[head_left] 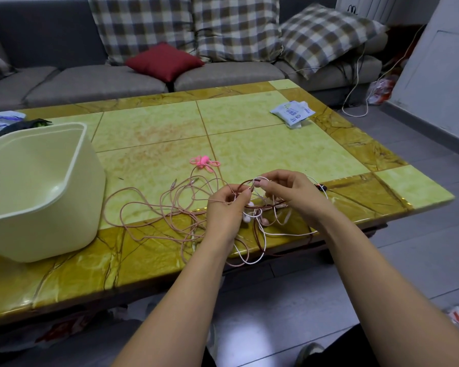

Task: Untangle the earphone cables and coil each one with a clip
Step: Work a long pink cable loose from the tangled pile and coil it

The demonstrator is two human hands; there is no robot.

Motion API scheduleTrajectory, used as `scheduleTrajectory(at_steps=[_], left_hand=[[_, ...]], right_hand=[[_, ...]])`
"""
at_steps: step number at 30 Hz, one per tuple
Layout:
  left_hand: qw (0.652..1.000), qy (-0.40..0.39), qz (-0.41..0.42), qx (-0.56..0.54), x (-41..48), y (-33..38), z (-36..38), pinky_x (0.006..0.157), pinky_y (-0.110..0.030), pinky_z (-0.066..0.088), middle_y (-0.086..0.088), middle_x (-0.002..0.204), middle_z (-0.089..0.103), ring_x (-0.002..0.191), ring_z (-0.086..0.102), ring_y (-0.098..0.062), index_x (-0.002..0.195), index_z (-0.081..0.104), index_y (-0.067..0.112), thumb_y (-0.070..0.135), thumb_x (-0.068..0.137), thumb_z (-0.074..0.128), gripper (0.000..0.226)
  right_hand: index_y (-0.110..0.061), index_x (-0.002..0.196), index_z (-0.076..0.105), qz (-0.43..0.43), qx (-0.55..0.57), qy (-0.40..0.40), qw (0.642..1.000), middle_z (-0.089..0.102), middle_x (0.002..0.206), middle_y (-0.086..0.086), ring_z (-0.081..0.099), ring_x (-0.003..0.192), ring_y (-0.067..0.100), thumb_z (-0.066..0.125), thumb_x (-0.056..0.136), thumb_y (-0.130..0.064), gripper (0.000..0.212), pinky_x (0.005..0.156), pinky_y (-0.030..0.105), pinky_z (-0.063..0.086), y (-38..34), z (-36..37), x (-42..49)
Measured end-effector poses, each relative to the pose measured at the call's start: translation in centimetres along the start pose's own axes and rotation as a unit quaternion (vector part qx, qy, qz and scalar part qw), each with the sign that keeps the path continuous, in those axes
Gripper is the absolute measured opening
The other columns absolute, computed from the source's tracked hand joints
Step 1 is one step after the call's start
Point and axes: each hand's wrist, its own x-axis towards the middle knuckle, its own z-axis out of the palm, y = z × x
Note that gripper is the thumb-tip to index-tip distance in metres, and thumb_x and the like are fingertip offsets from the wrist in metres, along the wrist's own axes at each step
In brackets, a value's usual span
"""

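A tangle of earphone cables lies at the table's near edge. Pink cables (154, 207) spread in loose loops to the left. A white cable (284, 234) and a dark red cable (256, 235) hang over the front edge. My left hand (225, 207) pinches strands of the knot, and pale earbuds (249, 217) dangle just below it. My right hand (289, 193) pinches the knot from the other side, fingertips close to the left hand's. A bunch of pink clips (204, 162) lies on the table behind the hands.
A cream plastic tub (64, 207) stands at the table's left. A white and blue packet (293, 112) lies at the far right of the green and yellow table (276, 144). A grey sofa (90, 80) with checked cushions runs behind.
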Motion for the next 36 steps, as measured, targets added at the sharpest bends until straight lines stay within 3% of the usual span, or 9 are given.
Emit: scheduleTrajectory(at_steps=[4, 6, 11, 17, 21, 24, 31, 34, 36], left_hand=[[1.000, 0.004, -0.012, -0.015, 0.1, 0.0, 0.1, 0.080, -0.046, 0.053, -0.016, 0.086, 0.068, 0.081, 0.062, -0.029, 0.087, 0.069, 0.011, 0.010, 0.092, 0.061, 0.009], [0.999, 0.017, -0.018, -0.029, 0.1, 0.1, 0.1, 0.079, -0.043, 0.053, -0.013, 0.086, 0.069, 0.081, 0.063, -0.027, 0.089, 0.069, 0.010, 0.010, 0.094, 0.059, 0.011], [0.998, 0.052, -0.025, -0.041, 0.1, 0.2, 0.1, 0.084, -0.049, 0.052, -0.015, 0.091, 0.069, 0.084, 0.062, -0.028, 0.086, 0.068, 0.014, 0.011, 0.093, 0.060, 0.011], [0.998, 0.032, -0.017, -0.053, -0.1, 0.6, 0.0, 0.063, -0.028, 0.048, -0.005, 0.076, 0.065, 0.069, 0.060, -0.019, 0.090, 0.068, 0.012, 0.012, 0.093, 0.059, 0.010], [0.996, 0.018, -0.027, -0.078, -0.4, 1.5, 0.1, 0.037, -0.014, 0.030, -0.007, 0.073, 0.056, 0.040, 0.041, -0.004, 0.099, 0.064, 0.004, 0.009, 0.096, 0.043, 0.021], [0.996, 0.035, -0.034, -0.077, -0.2, 1.3, 0.1, 0.037, -0.014, 0.027, -0.008, 0.075, 0.053, 0.050, 0.038, -0.009, 0.094, 0.064, 0.007, 0.007, 0.095, 0.039, 0.025], [0.996, 0.053, -0.056, -0.050, 0.5, 0.1, -0.3, 0.041, -0.014, 0.033, -0.007, 0.075, 0.052, 0.055, 0.043, -0.010, 0.089, 0.064, 0.009, 0.006, 0.095, 0.052, 0.014], [0.993, 0.047, -0.085, -0.060, 0.5, 0.2, -0.4, 0.038, -0.013, 0.032, -0.016, 0.084, 0.058, 0.050, 0.043, -0.009, 0.087, 0.063, 0.006, 0.007, 0.095, 0.052, 0.013], [0.992, 0.043, -0.099, -0.071, 0.5, 0.4, -0.4, 0.037, -0.013, 0.032, -0.015, 0.079, 0.061, 0.045, 0.043, -0.008, 0.084, 0.061, 0.007, 0.007, 0.095, 0.051, 0.016]], right_hand=[[-0.007, 0.098, 0.070, -0.008, -0.022, -0.010, 1.000, 0.060, 0.079, 0.013, 0.059, 0.072, 0.014, 0.075, 0.084, -0.019, 0.019, 0.069, 0.025, 0.047, 0.3, -0.1, 0.1], [-0.003, 0.095, 0.069, -0.009, -0.020, -0.020, 1.000, 0.060, 0.076, 0.013, 0.057, 0.073, 0.019, 0.077, 0.083, -0.017, 0.021, 0.071, 0.034, 0.047, 0.3, 0.0, 0.0], [0.000, 0.088, 0.066, -0.008, -0.028, -0.060, 0.998, 0.070, 0.074, 0.010, 0.063, 0.067, 0.023, 0.078, 0.082, -0.015, 0.020, 0.066, 0.031, 0.048, -0.3, 0.3, -0.4], [0.003, 0.092, 0.070, 0.004, -0.041, -0.066, 0.997, 0.070, 0.078, 0.012, 0.061, 0.072, 0.024, 0.078, 0.081, -0.022, 0.028, 0.070, 0.038, 0.051, -0.2, 0.2, -0.4], [-0.007, 0.078, 0.068, -0.014, -0.092, 0.002, 0.996, 0.040, 0.060, 0.009, 0.037, 0.060, 0.020, 0.080, 0.076, -0.037, 0.032, 0.061, 0.035, 0.033, 0.4, 0.2, -0.1], [-0.007, 0.074, 0.066, -0.032, -0.101, 0.064, 0.992, 0.028, 0.049, 0.000, 0.026, 0.051, 0.017, 0.079, 0.080, -0.034, 0.030, 0.058, 0.033, 0.026, 0.6, 0.2, 0.2], [-0.014, 0.071, 0.067, -0.055, -0.109, 0.078, 0.989, 0.025, 0.043, -0.011, 0.023, 0.044, 0.009, 0.078, 0.081, -0.029, 0.023, 0.049, 0.021, 0.031, 0.1, 0.5, -0.2], [-0.007, 0.076, 0.068, -0.045, -0.060, 0.064, 0.995, 0.026, 0.046, -0.005, 0.028, 0.046, 0.015, 0.080, 0.080, -0.027, 0.024, 0.052, 0.043, 0.052, 0.2, 0.6, 0.0], [-0.005, 0.077, 0.069, -0.040, -0.030, 0.053, 0.997, 0.025, 0.050, 0.001, 0.031, 0.050, 0.020, 0.081, 0.080, -0.024, 0.023, 0.053, 0.055, 0.053, 0.3, 0.5, -0.1]])
